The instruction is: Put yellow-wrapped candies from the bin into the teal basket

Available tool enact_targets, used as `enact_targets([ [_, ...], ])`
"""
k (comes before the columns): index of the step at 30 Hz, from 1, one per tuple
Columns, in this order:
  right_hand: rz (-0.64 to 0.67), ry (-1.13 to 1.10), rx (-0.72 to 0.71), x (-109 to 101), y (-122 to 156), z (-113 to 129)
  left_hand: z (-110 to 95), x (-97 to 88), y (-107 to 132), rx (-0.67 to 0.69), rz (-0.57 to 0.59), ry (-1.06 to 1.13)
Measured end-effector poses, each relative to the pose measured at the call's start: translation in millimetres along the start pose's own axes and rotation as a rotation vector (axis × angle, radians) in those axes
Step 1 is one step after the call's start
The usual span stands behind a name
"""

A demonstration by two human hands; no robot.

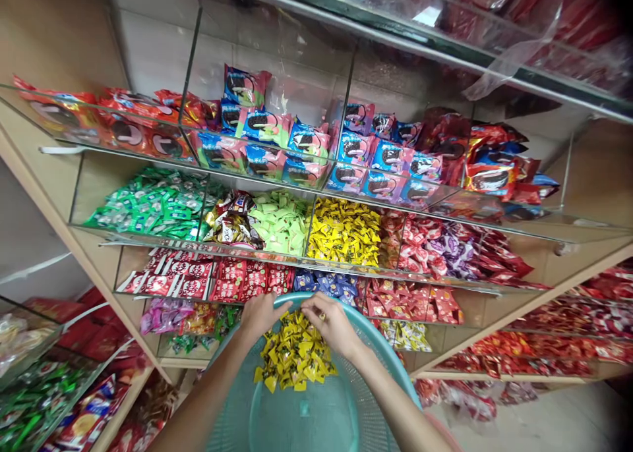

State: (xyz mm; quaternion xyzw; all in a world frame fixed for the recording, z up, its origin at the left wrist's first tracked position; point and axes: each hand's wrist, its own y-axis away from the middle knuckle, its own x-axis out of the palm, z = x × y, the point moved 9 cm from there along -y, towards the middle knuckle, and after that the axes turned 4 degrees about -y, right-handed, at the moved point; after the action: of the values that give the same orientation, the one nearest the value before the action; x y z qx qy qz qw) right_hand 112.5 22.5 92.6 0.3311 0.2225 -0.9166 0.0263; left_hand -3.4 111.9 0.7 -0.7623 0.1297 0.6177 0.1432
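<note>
Yellow candies lie between left hand and right hand, near their fingertips.

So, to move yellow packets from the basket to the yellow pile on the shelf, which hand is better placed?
Probably the right hand: it is more directly below the yellow pile than the left hand; both are near the yellow packets.
</note>
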Motion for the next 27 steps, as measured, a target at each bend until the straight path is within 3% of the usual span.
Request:
enact_targets([
  [6, 0.080, 0.061, 0.179, 30, 10, -48, 1, -0.2, 1, -0.002, -0.002, 0.000],
  [13, 0.159, 0.258, 0.317, 35, 22, -73, 1, 0.2, 0, -0.008, 0.004, -0.006],
  [21, 0.236, 0.442, 0.416, 33, 25, -70, 1, -0.1, 1, -0.022, 0.030, 0.021],
  [24, 0.186, 0.475, 0.397, 22, 19, -53, 2, 0.5, 2, -0.036, 0.044, 0.038],
  [27, 0.071, 0.399, 0.286, 1, 2, -22, 1, 1.3, 2, -0.035, 0.047, 0.038],
])
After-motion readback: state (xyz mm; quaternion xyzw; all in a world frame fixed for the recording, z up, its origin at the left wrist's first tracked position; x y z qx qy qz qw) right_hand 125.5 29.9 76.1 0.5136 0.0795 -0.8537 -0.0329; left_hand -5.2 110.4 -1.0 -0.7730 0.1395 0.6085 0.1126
